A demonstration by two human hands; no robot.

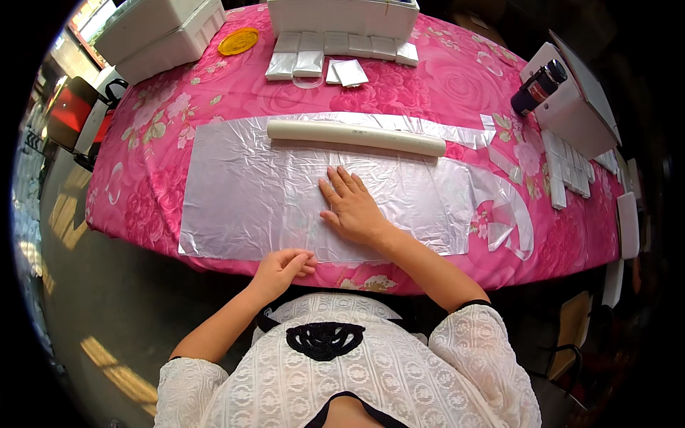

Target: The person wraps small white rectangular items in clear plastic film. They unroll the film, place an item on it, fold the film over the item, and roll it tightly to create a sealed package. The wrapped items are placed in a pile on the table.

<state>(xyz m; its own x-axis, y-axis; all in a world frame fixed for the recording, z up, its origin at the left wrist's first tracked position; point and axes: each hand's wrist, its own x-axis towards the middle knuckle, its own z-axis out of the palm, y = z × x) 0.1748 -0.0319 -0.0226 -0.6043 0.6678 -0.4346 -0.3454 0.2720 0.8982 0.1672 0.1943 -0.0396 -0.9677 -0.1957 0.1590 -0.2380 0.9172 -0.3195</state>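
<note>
A clear plastic sheet lies spread flat across the middle of the counter, over a pink floral cloth, its near edge running along the near edge of the counter. The right hand rests palm down on the sheet, just right of centre, fingers spread and pointing toward the far side. The left hand sits at the sheet's near edge, fingers curled together, thumb and forefinger pinching the plastic edge.

A white roll of film lies across the far edge of the sheet, running left to right, touching it. Loose strips of clear plastic trail off the right end of the sheet.

Farther back, small flat white packets sit in a row, against a white foam box. A yellow round disc lies to their left, beside further white foam boxes at the far left corner. At the far right, a dark cylindrical bottle lies on a white box, with more white packets stacked nearer along the right edge.
</note>
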